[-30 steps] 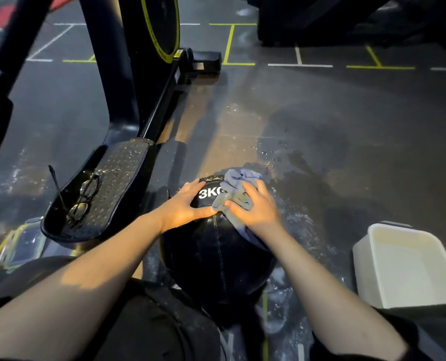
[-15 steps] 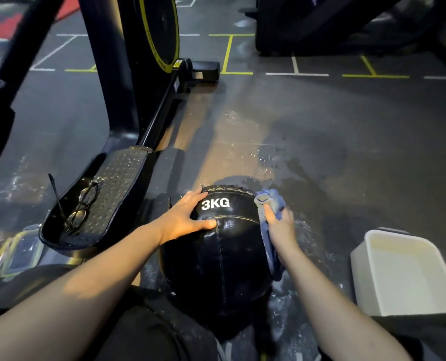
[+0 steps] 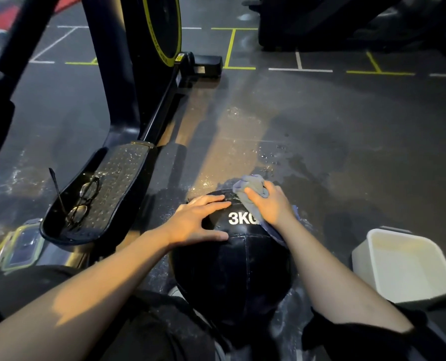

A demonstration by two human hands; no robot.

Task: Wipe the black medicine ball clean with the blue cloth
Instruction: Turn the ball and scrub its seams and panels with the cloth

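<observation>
You're mid-wipe: your right hand (image 3: 270,204) grips the blue cloth (image 3: 253,187) atop the black medicine ball (image 3: 232,272), left hand (image 3: 194,222) spread flat steadying it, so next I'd roll it for fresh panels.

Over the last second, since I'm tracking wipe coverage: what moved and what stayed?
The right hand carried the blue cloth from the ball's top down its right side, then back up top. The left hand stayed braced on the medicine ball; the white tub stayed put.
</observation>
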